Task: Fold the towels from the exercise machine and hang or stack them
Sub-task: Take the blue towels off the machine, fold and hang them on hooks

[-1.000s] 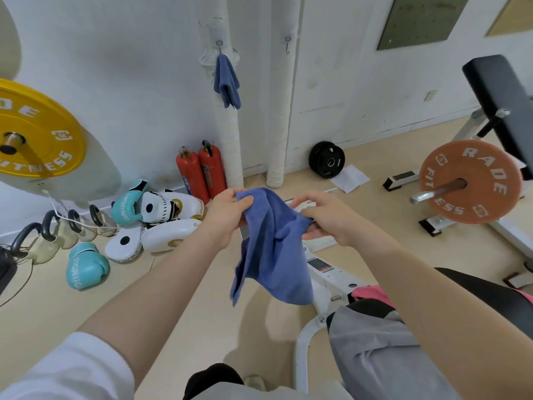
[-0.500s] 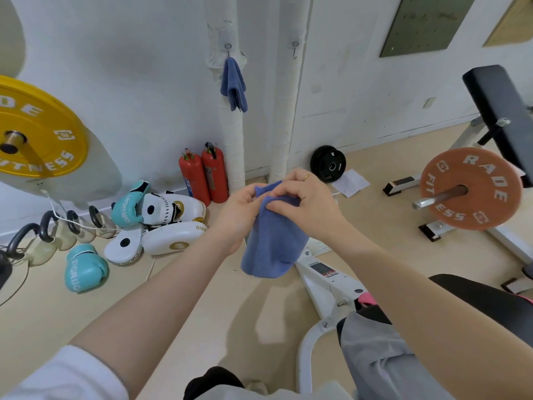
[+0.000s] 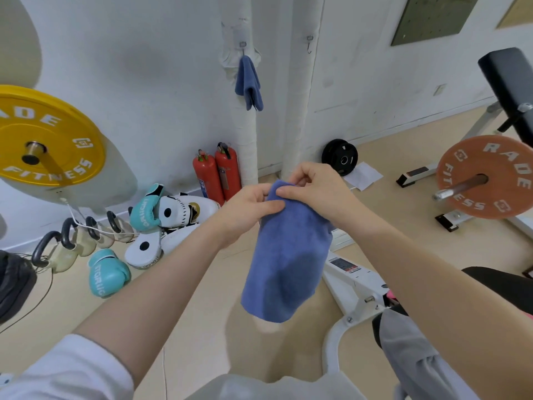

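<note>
So, step: folding in mid-air, towel [image 3: 285, 255] doubled over and hanging.
Towel place: hanging in front of the twin white pipes [image 3: 248, 134], below the hook [image 3: 309, 43] on the right pipe, above the bench frame [image 3: 354, 281].
Left hand [image 3: 245, 210]: pinching the towel's top edge, thumb on the near face, fingers behind.
Right hand [image 3: 320, 192]: pinching the same top edge just beside the left, fingers curled on the cloth; hands are touching.
Handling: looking light, soft, limp terry; drooping freely, not slippery, not fragile; nothing stiff to lean on.
Where to hold: at the top fold or matched corners, keeping layers together; a one-layer grip is likely letting the fold slide open.
Done so far: one blue towel [image 3: 248, 83] is hanging on the left pipe's hook, right hook is looking free.
More towels: grey cloth [image 3: 415, 359] and a pink bit [image 3: 392, 295] are lying low right of the pipes, on the machine.
Risk: lower flap is swinging loose, edges possibly uneven.
</note>
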`<state>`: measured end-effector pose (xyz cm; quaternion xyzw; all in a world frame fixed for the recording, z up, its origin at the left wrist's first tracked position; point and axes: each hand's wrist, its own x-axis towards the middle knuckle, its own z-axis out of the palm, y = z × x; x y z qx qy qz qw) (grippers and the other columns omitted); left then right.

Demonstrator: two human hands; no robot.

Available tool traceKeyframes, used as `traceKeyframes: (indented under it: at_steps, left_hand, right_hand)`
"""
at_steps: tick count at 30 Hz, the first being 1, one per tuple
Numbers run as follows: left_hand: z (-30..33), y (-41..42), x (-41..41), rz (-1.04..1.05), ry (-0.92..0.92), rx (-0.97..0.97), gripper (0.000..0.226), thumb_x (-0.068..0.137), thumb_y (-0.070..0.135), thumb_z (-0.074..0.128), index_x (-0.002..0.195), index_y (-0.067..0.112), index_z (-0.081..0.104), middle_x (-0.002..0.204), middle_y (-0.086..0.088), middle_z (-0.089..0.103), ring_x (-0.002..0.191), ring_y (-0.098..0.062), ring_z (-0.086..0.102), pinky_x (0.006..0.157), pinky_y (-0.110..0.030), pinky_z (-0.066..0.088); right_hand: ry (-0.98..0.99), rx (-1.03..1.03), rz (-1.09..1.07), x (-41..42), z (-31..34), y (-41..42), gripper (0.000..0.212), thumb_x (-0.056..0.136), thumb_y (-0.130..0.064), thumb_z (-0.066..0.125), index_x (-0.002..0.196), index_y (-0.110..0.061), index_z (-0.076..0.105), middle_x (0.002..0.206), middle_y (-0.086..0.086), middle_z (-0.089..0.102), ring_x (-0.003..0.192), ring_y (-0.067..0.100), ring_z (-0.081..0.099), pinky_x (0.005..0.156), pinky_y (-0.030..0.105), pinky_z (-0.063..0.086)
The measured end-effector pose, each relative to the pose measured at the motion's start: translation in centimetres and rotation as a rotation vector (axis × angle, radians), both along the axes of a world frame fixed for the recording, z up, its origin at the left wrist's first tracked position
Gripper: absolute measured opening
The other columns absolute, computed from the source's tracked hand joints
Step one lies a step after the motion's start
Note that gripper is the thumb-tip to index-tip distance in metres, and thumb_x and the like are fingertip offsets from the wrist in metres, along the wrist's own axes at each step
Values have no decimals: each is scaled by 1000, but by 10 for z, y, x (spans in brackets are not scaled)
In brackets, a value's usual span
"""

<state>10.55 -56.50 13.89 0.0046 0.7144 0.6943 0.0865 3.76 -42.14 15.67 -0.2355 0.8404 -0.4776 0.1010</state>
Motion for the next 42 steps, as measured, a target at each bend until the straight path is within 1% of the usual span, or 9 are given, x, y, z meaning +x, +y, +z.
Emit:
traceKeyframes:
  at_steps: [6, 9, 11, 18, 23, 26, 33, 37, 42]
  left_hand:
    - [-1, -28, 0, 76, 76, -187, 31, 91, 2, 48, 101, 28, 61, 92, 9, 69, 84, -2, 63, 77, -20, 48]
    - [3, -41, 3, 118, 145, -178, 37, 92, -1, 46, 100, 34, 56, 83, 19, 67, 77, 6, 61, 72, -12, 48]
    - [9, -50, 3, 118, 192, -232, 40, 92, -4, 44, 100, 34, 56, 90, 17, 65, 80, 10, 60, 75, -8, 47]
    - [13, -84, 7, 106, 200, -527, 53, 79, -11, 38, 78, 35, 63, 88, 21, 62, 81, 15, 54, 70, 0, 37]
    - [11, -103, 16, 62, 135, -622, 52, 70, -12, 42, 74, 35, 64, 80, 20, 62, 67, 15, 53, 60, -3, 37]
    - [10, -107, 23, 52, 113, -596, 51, 66, -13, 43, 78, 31, 66, 79, 18, 63, 64, 12, 53, 58, -6, 39]
    - [-4, -109, 34, -69, 111, -573, 17, 69, 19, 74, 86, 18, 70, 83, -1, 68, 71, -5, 56, 68, -23, 45]
    - [-8, -106, 35, -100, 178, -604, 8, 76, 24, 74, 73, 27, 67, 69, 9, 63, 63, 2, 51, 62, -15, 39]
    - [-2, -118, 34, -172, 258, -852, 17, 83, 29, 67, 72, 16, 63, 59, 8, 52, 53, -1, 43, 51, -14, 31]
  right_hand:
    - [-311, -95, 238, 5, -4, 0, 17, 92, -20, 55, 76, -17, 61, 63, -6, 58, 55, 2, 50, 54, 13, 40]
    - [-357, 130, 402, 7, -6, 3, 19, 92, -22, 54, 85, -5, 58, 75, 6, 55, 65, 6, 51, 63, 16, 43]
    - [-280, 344, 482, 11, -11, -1, 24, 85, -23, 57, 91, 0, 57, 80, 13, 57, 74, 11, 50, 73, 29, 44]
    - [451, 904, 447, 18, 3, -36, 40, 86, -31, 53, 56, -18, 30, 56, -3, 34, 57, 17, 33, 52, 28, 24]
    - [738, 940, 412, 15, 7, -45, 27, 88, -36, 47, 66, -21, 43, 70, -3, 46, 84, 18, 38, 80, 33, 25]
    - [872, 906, 448, 18, 6, -50, 33, 87, -20, 43, 57, -21, 28, 65, -4, 44, 79, 19, 40, 72, 30, 14]
    - [895, 960, 491, 32, 16, -66, 33, 77, -7, 45, 54, -19, 26, 53, -5, 34, 68, 23, 39, 65, 31, 9]
    - [879, 1021, 473, 41, 12, -73, 32, 77, -7, 45, 54, -19, 27, 52, -5, 35, 55, 16, 30, 71, 30, 15]
    - [706, 1055, 387, 37, 6, -60, 46, 84, -48, 51, 53, -17, 37, 57, -4, 42, 81, 20, 38, 87, 36, 24]
